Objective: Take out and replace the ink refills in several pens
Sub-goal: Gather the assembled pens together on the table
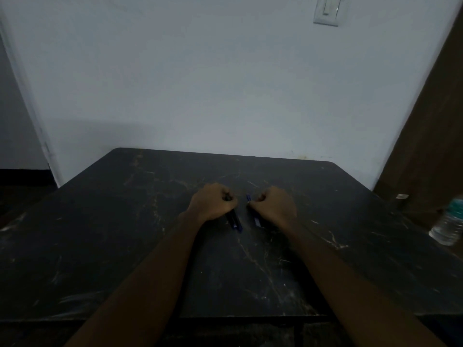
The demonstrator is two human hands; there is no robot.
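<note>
Pens (235, 222) mostly hidden in fists; water bottle (448, 221) cut off by rt edge.

We see two bare forearms, and no sleeve covers them up to the lower edge of the view. The left hand (213, 202) and the right hand (274, 205) are bare too: we find no glove, no ring, no watch and no band on the wrists. The light is dim, so finer marks cannot be told.
</note>
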